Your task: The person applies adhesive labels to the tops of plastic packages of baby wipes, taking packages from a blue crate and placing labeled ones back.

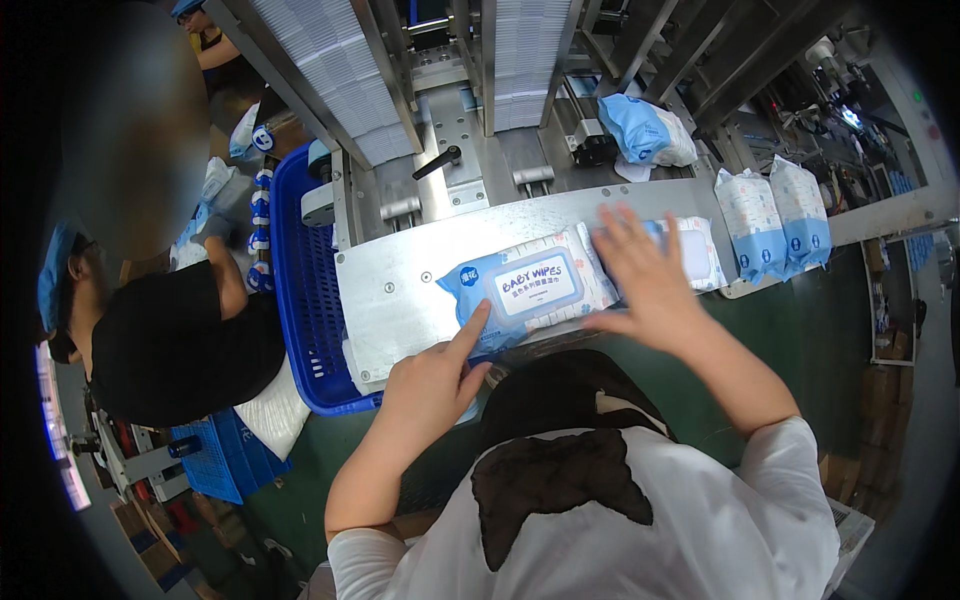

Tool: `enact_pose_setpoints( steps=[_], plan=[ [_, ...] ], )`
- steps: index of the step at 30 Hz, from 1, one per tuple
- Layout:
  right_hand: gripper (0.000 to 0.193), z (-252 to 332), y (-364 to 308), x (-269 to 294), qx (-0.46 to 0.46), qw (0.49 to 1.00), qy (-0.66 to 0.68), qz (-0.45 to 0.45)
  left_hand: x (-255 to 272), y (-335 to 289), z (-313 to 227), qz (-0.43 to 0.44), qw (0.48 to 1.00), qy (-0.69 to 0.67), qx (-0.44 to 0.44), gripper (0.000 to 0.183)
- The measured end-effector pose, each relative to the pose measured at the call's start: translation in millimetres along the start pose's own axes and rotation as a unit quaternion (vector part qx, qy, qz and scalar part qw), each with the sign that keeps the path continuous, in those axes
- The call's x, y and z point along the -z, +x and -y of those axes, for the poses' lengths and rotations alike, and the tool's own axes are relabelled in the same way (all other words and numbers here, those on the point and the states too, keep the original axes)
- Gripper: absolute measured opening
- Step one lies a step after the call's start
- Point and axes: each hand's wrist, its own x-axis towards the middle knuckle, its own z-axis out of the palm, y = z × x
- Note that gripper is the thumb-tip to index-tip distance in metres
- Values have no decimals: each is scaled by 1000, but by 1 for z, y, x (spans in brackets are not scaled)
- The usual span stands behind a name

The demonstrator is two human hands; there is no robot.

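Note:
A white and blue pack of wet wipes [540, 286] lies label up on the metal plate [385, 290] in front of me. My left hand [425, 390] grips its near left corner, index finger stretched along the top and thumb at the front edge. Spread and blurred by motion, my right hand [645, 275] is over the pack's right end. It partly covers a second wipes pack [700, 255] lying just to the right. Whether the right palm touches either pack I cannot tell.
Two upright wipes packs [752, 225] stand at the plate's right end. Another pack [645, 130] lies behind, by the machine. Tall metal guides hold stacks of white sheets [345, 80]. A blue basket [300, 270] is on the left, beside a co-worker in dark clothing [180, 340].

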Motion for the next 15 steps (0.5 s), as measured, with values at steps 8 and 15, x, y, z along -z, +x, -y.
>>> enact_pose_setpoints(
  steps=[8,15],
  plan=[
    [106,-47,-17,20,-28,999,39,-13,3,-12,3,-108,838,-526,-96,44],
    [87,18,-13,37,87,813,568,96,-1,18,-58,-155,830,-488,-220,42]
  ],
)
